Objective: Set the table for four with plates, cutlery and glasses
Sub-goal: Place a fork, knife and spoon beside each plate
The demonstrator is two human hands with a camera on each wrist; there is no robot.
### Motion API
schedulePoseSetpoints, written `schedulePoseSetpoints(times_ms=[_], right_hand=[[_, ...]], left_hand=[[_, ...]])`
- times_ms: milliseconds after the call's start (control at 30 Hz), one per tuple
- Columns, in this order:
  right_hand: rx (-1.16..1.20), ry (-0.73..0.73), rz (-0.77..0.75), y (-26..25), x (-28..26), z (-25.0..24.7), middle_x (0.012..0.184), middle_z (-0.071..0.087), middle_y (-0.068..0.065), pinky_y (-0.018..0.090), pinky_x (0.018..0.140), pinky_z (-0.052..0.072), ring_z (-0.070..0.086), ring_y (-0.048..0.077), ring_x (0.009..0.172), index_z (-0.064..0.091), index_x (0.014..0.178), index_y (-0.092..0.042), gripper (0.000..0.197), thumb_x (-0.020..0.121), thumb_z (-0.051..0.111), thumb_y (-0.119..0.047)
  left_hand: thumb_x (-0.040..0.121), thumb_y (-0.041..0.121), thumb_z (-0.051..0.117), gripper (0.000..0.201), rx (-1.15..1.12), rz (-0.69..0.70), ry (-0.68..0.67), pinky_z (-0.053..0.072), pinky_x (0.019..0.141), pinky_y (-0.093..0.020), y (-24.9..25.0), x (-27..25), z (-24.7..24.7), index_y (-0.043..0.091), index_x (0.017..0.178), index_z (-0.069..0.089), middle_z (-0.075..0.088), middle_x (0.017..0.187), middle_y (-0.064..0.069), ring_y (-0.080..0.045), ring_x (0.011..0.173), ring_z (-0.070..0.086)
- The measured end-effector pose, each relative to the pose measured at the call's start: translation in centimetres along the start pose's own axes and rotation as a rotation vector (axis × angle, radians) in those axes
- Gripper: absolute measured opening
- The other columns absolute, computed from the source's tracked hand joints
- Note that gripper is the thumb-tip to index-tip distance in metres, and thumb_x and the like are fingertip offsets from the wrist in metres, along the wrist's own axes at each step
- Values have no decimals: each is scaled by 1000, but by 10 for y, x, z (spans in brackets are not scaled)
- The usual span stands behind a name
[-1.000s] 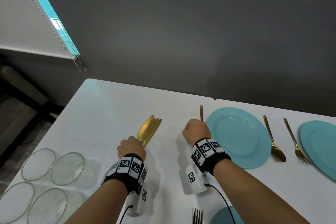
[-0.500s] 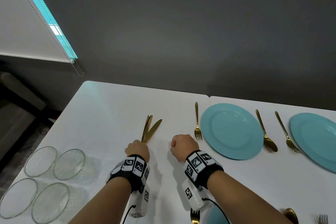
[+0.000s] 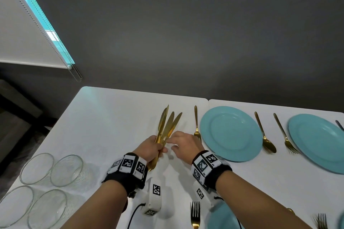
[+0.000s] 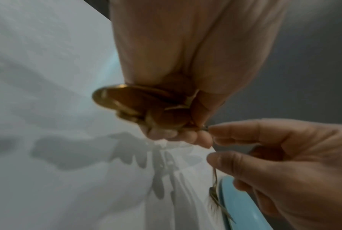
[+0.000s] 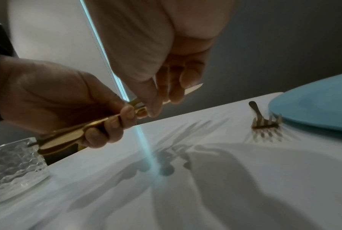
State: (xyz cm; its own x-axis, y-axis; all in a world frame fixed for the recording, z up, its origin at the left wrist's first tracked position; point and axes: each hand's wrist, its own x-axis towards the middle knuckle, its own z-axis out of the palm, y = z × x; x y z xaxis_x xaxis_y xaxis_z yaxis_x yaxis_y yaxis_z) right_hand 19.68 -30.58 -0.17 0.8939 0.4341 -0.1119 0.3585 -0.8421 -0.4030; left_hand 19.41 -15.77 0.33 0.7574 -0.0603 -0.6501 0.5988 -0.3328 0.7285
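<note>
My left hand (image 3: pixel 159 148) grips a fan of several gold knives (image 3: pixel 168 126) by their handles, lifted off the white table (image 3: pixel 111 117). The handle ends (image 4: pixel 134 105) stick out below its curled fingers (image 4: pixel 176 135). My right hand (image 3: pixel 170 143) meets the bundle from the right, thumb and fingers closed on one knife blade (image 5: pixel 193 89) just beyond the left hand (image 5: pixel 58 96). A gold fork (image 3: pixel 197 126) lies left of a teal plate (image 3: pixel 230 133).
A gold spoon (image 3: pixel 265 134), a second fork (image 3: pixel 285 135) and a second teal plate (image 3: pixel 320 141) lie to the right. Several clear glasses (image 3: pixel 52 188) stand at the near left. Another fork (image 3: pixel 195 212) and plate (image 3: pixel 223 217) sit at the near edge.
My left hand has raised the knives off the table and fanned them. My right hand has left the fork beside the plate and moved left onto the knives.
</note>
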Motion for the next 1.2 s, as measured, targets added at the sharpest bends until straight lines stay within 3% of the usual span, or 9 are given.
schedulePoseSetpoints(times_ms=[133, 233, 400, 567, 667, 733, 833, 1000, 1200], right_hand=[[-51, 105, -133, 2, 2, -7, 94, 73, 1, 36, 65, 58, 68, 24, 83, 77, 94, -17, 22, 78, 66, -5], [-109, 98, -193, 1, 5, -13, 66, 68, -7, 17, 41, 48, 64, 14, 56, 76, 67, -23, 27, 48, 90, -10], [-215, 100, -271, 4, 14, -21, 57, 61, -8, 11, 39, 33, 58, 12, 52, 70, 54, -23, 29, 41, 94, -13], [-308, 122, -88, 17, 25, -40, 50, 55, -7, 11, 36, 24, 58, 13, 47, 62, 43, -20, 34, 27, 91, -13], [-244, 180, 168, 31, 30, -67, 83, 67, 0, 26, 59, 51, 67, 20, 79, 75, 79, -22, 5, 74, 76, -22], [-89, 64, 454, 40, 34, -82, 102, 67, 2, 31, 80, 52, 62, 24, 98, 73, 98, -21, 16, 89, 60, -27], [27, -52, 636, 51, 51, -80, 98, 65, 5, 27, 82, 49, 60, 21, 94, 68, 95, -15, 24, 92, 56, -35], [180, -210, 821, 56, 73, -49, 83, 57, 4, 24, 49, 34, 52, 18, 68, 62, 100, -9, 35, 90, 55, -42], [471, -107, 893, 57, 76, -21, 130, 56, 12, 16, 55, 36, 56, 26, 118, 53, 129, -5, 46, 86, 64, -17]], left_hand=[[99, 6, 33, 19, -1, 42, -54, 41, 56, -25, 11, -8, 1, 15, 89, 47, 58, 74, -6, -15, 61, 48], [99, 9, 33, 16, 13, 49, -94, 42, 56, -26, 15, -9, -1, 12, 95, 49, 59, 75, -5, -15, 61, 50], [99, 9, 32, 19, -22, 62, -138, 44, 52, -26, 22, -9, -1, 11, 91, 50, 60, 74, -6, -15, 58, 52], [93, 0, 31, 11, -155, 56, 72, 41, 53, -29, 31, 2, -10, 7, 99, 36, 58, 74, -14, -24, 57, 53], [94, 1, 32, 12, -162, 82, 197, 40, 52, -30, 36, 9, -25, 7, 102, 38, 57, 79, -14, -25, 58, 52], [95, 5, 32, 13, -116, 97, 246, 44, 53, -30, 40, 13, -32, 9, 104, 41, 58, 85, -11, -23, 61, 54], [97, 11, 32, 18, -80, 122, 271, 42, 53, -26, 49, 20, -35, 11, 110, 43, 59, 83, -5, -18, 61, 52], [99, 19, 33, 20, -61, 153, 284, 41, 56, -24, 55, 30, -31, 15, 112, 46, 56, 79, -1, -15, 61, 49], [99, 19, 34, 16, -77, 134, 254, 40, 52, -24, 47, 36, -28, 14, 108, 46, 55, 78, -3, -15, 60, 48]])
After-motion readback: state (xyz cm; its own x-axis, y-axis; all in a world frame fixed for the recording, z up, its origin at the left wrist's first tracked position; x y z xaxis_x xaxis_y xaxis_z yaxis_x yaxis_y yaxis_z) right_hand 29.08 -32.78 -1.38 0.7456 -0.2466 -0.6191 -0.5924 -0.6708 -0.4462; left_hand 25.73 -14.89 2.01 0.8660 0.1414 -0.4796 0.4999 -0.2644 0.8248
